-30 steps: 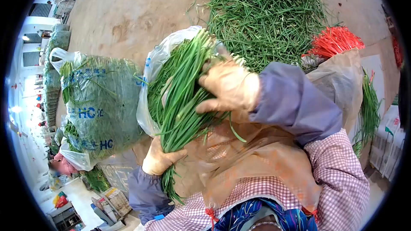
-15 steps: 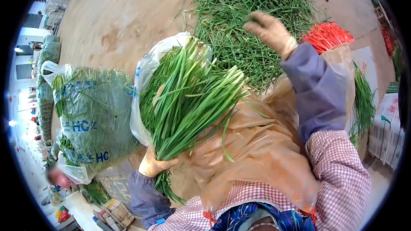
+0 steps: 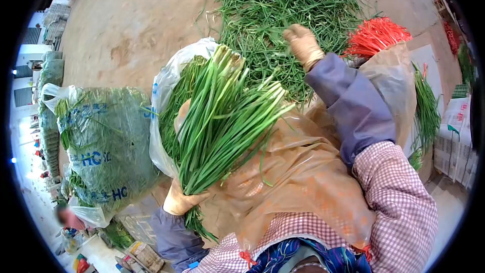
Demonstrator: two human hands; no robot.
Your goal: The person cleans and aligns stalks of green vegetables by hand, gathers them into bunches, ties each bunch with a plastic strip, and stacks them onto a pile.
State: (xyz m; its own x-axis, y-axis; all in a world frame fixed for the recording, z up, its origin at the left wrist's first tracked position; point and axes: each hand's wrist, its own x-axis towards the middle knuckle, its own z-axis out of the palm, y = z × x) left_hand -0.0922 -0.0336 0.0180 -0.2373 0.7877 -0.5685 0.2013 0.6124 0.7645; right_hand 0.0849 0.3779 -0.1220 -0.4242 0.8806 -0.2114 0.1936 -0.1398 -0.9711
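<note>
My gloved left hand (image 3: 183, 199) is closed around the leafy end of a bunch of garlic chives (image 3: 222, 126), whose pale cut ends fan out upward and to the right. This bunch rests over my lap, in front of an open plastic bag (image 3: 160, 136) that has more greens inside. My gloved right hand (image 3: 304, 45) is stretched out over a pile of loose green leaves (image 3: 283, 7) on the floor. Its fingers look loosely apart and bent, with nothing plainly in them; slight blur hides detail.
A full printed plastic bag of greens (image 3: 113, 141) stands at my left. Red ties (image 3: 379, 35) lie beyond my right forearm, near another bundle of greens (image 3: 426, 106). A brown plastic apron (image 3: 298, 172) covers my lap. Another person (image 3: 70, 218) is at the far left.
My right hand has come lower and slightly left, nearer the leaf pile, and its fingers are more bent. My left hand keeps its hold on the chives. The view has shifted a little.
</note>
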